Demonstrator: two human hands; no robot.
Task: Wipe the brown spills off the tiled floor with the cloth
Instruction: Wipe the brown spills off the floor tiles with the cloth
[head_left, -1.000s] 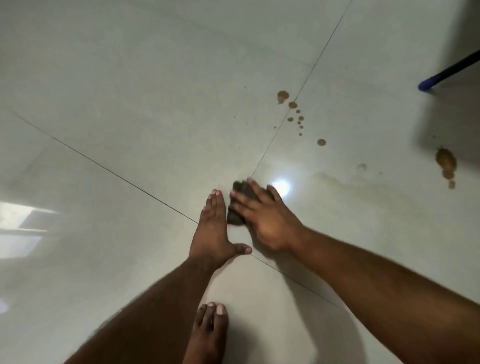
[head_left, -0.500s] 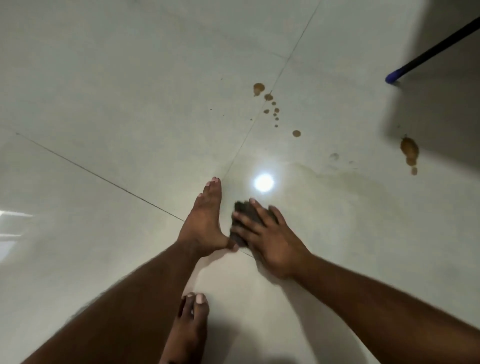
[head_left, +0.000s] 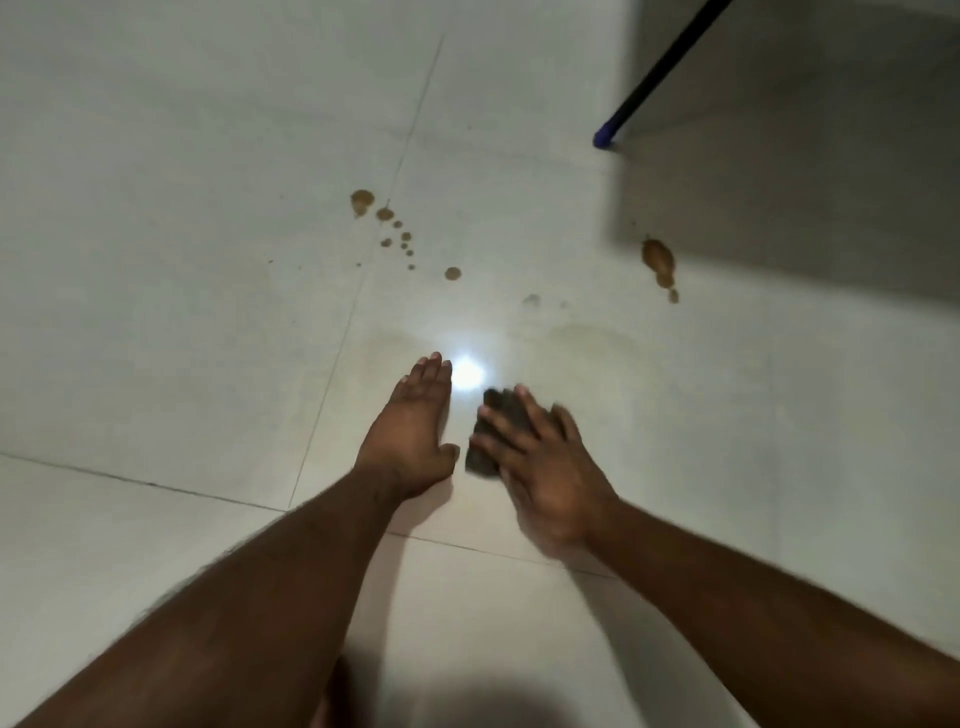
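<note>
My right hand (head_left: 540, 467) presses a dark cloth (head_left: 485, 441) flat on the pale tiled floor (head_left: 182, 260), fingers spread over it. My left hand (head_left: 410, 436) lies palm down on the floor just left of the cloth, holding nothing. Beyond the hands is a cluster of brown drops (head_left: 387, 223), with a single drop (head_left: 452, 273) to its right. A larger brown spill (head_left: 658, 260) lies further right at a shadow's edge. A faint brownish smear (head_left: 587, 338) marks the floor ahead of the cloth.
A dark pole with a blue tip (head_left: 605, 137) touches the floor at the upper right, beside a dark shadowed area (head_left: 805, 156). A bright light reflection (head_left: 467, 371) sits between the hands. Grout lines (head_left: 353, 312) cross the floor.
The view has shifted forward and right. My right hand has slid the cloth rightward away from the grout line, and my left hand has moved along beside it. My foot has dropped out of view.
</note>
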